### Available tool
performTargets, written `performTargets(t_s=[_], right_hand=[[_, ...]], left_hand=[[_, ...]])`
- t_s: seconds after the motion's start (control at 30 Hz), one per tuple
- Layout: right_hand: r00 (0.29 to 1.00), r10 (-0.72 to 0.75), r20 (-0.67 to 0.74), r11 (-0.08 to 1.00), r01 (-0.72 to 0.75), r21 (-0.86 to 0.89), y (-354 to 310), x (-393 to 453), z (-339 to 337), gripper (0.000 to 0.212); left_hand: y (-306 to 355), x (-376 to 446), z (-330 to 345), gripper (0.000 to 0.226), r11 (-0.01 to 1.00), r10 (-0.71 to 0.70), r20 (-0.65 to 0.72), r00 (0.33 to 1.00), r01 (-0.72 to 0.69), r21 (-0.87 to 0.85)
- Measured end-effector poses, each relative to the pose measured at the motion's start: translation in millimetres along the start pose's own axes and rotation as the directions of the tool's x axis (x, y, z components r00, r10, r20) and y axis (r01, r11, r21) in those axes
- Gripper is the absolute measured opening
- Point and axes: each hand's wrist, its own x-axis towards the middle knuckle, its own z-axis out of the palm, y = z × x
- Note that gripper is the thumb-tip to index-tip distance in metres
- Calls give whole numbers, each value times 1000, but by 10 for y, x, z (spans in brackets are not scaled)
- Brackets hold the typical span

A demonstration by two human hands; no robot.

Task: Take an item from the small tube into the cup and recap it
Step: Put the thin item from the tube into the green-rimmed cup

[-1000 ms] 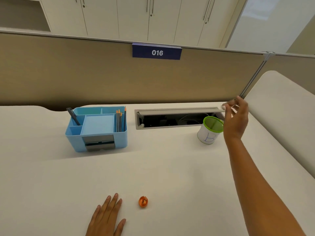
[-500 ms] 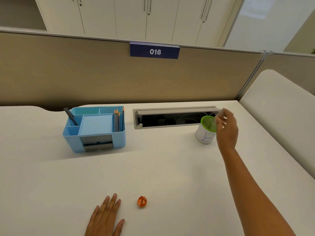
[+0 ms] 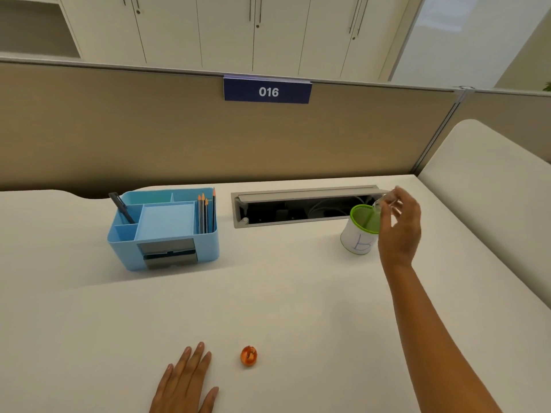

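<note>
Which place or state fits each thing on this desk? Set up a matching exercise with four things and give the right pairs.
Things:
1. clear small tube
2. orange cap
3. left hand
4. pencils

Places or states:
A. lying loose on the desk
B. standing in the blue organiser
C. tilted over the green-rimmed cup
D. resting flat on the desk

Pairs: 1-C, 2-A, 3-D, 4-B

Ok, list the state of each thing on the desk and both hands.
Tube: uncapped, tilted over the cup, held by right hand.
Cup: upright, open.
Cap: off, lying on desk.
Left hand: flat, empty.
Cable hatch: open.
Organizer: upright, holding pencils.
</note>
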Motion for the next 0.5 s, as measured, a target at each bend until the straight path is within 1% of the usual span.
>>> performTargets(t_s=[0.07,0.1,0.2,0.3,0.37,0.47,0.5], right_hand=[[985,115,129,992,-107,-62,24,-72,39,33],[976,154,155,986,-142,-84,52,-106,57,34],[994,91,66,995,-88,-43,66,-81,46,35],[962,188,198,979,-166,-122,108,-110,82,34],[973,167,162,983,-151,-105,121,-165,91,35],[969,177,174,981,-158,-114,74,-111,31,36],[988,104,114,992,-95,-84,48,-77,23,36]], left_hand=[[5,-1,-27,54,1000,-6,6,1000,6,-3],[-2,-1,-17,54,1000,-5,-5,1000,5,5],[1,-14,-6,55,1000,-6,-5,1000,6,14],[-11,-8,-6,55,1000,0,1,1000,0,18],[-12,-18,-5,55,1000,-3,-7,1000,3,27],[-9,3,-14,55,1000,-2,25,1000,2,12],[-9,2,-14,55,1000,-1,17,1000,1,12]])
